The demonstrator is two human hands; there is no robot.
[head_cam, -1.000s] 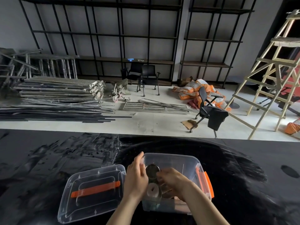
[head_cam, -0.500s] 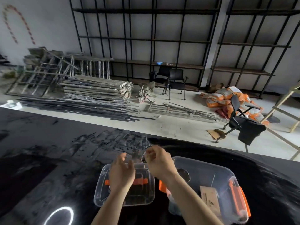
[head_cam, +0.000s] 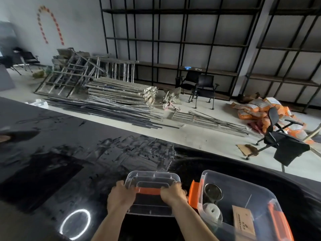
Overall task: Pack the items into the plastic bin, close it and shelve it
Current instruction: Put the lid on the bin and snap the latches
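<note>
The fingers (head_cam: pixel 121 187) of the left hand (head_cam: pixel 119 197) are curled over the left edge of a clear plastic lid (head_cam: pixel 152 193), and those of the right hand (head_cam: pixel 172 194) are curled over its right side, so that the lid is gripped between both hands at the lower centre of the frame. An orange handle (head_cam: pixel 148 190) is seen running across the lid between the two hands; whether the lid is resting on the black tabletop (head_cam: pixel 69 162) or raised just above it cannot be told. Just beside the lid, at the lower right of the frame, the clear plastic bin (head_cam: pixel 246 185) is placed on the tabletop, uncovered, with an orange latch (head_cam: pixel 194 194) on its left end and another (head_cam: pixel 278 221) on its right end. Inside the bin a round metal object (head_cam: pixel 213 191) is seen toward the far left, a white roll (head_cam: pixel 212 211) in front of it, and a brown cardboard packet (head_cam: pixel 243 220) to the right of these. A bright ring of light (head_cam: pixel 75 224) is reflected in the tabletop at the lower left. Beyond the tabletop, in the upper half of the frame, black shelving (head_cam: pixel 173 40) is set against the wall, with stacked metal frames (head_cam: pixel 119 91) on the floor before it and orange sacks (head_cam: pixel 257 108) at the right.
</note>
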